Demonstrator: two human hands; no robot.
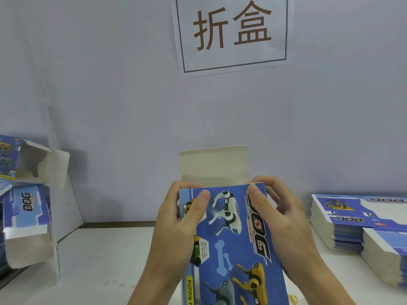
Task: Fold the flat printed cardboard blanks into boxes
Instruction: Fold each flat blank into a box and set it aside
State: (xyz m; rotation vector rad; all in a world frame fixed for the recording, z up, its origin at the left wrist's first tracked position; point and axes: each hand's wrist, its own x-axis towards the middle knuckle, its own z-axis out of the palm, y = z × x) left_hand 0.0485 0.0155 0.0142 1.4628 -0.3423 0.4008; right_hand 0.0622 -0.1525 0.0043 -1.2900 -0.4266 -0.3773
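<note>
Both hands grip a blue printed box (231,243) at its far end, left hand (176,219) and right hand (279,212) thumbs on the face, its plain flap (213,164) upright; flat blanks (352,223) stacked right, folded boxes (28,194) left on the worktop (99,260)

Packing workstation: white bench (99,256), plain wall with paper sign (232,33), stack of flat blanks (343,225) right, folded boxes (28,194) left.

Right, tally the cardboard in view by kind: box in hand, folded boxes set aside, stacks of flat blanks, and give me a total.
Box in hand, held by left hand and right hand: 1
Folded boxes on the left, upper and lower: 2
Stacks of flat blanks on the right, rear and front: 2
Total: 5
</note>
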